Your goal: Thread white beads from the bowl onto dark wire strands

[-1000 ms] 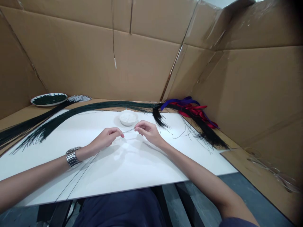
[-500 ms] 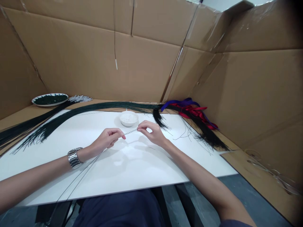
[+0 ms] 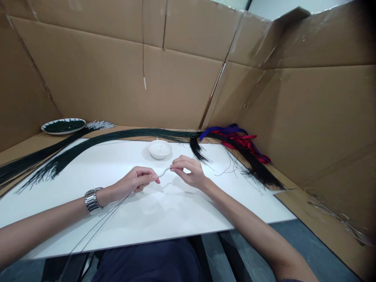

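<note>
Between my two hands runs a short beaded strand (image 3: 164, 172), pale and dark in turn, curving slightly. My left hand (image 3: 142, 179) is closed in a pinch on its left end, and two thin dark cords (image 3: 113, 210) trail from under that hand down over the table's front edge. At the strand's other end, my right hand (image 3: 190, 170) pinches with thumb and forefinger. Just beyond the hands stands a small white bowl (image 3: 159, 149) filled with tiny white pieces, probably beads. The fingertips partly hide the strand's ends.
Long bundles of dark cord (image 3: 123, 134) lie along the back of the white table (image 3: 164, 219). Purple and red ribbons (image 3: 239, 139) rest at the right. A plate (image 3: 64, 126) of dark green bits sits back left. Cardboard walls (image 3: 102, 78) enclose the table; a beaded cord (image 3: 144, 83) hangs there.
Both hands have shifted slightly lower in view, the left also a little to the right. The strand between them has gone from nearly straight to curved. The view has tilted up slightly.
</note>
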`<state>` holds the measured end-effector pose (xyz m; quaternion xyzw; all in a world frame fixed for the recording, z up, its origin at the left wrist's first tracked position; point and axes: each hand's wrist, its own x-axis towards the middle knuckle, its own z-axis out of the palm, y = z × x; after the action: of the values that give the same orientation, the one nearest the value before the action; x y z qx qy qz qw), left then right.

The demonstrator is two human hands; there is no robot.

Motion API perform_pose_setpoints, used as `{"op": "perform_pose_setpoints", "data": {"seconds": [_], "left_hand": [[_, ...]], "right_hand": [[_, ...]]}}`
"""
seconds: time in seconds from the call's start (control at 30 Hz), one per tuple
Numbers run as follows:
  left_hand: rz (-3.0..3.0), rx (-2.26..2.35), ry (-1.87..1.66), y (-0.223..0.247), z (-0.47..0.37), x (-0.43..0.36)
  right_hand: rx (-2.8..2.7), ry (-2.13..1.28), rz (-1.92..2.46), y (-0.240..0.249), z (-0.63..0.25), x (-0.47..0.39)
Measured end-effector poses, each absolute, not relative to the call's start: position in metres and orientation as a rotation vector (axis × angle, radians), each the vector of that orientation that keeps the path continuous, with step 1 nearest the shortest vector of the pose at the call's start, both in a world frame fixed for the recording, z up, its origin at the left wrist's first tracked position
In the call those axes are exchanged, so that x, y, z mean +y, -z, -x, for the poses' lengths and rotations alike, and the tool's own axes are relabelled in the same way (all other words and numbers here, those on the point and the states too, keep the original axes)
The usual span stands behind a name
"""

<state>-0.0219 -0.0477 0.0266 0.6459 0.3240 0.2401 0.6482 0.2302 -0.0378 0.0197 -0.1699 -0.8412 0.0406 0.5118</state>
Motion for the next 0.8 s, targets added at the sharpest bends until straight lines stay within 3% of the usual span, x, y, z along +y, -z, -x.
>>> {"op": "perform_pose_setpoints", "data": {"seconds": [0.3,0.8], "left_hand": [[-1.541,0.707,-0.556,-0.025,0.025,-0.048],[-1.477,0.784,-0.587,-0.026,0.023,-0.049]], "right_hand": [[-1.945,-0.423,0.552,-0.032,-0.228,-0.045],[-2.041,-0.344,0.443,-0.033,-0.225,-0.054]]}}
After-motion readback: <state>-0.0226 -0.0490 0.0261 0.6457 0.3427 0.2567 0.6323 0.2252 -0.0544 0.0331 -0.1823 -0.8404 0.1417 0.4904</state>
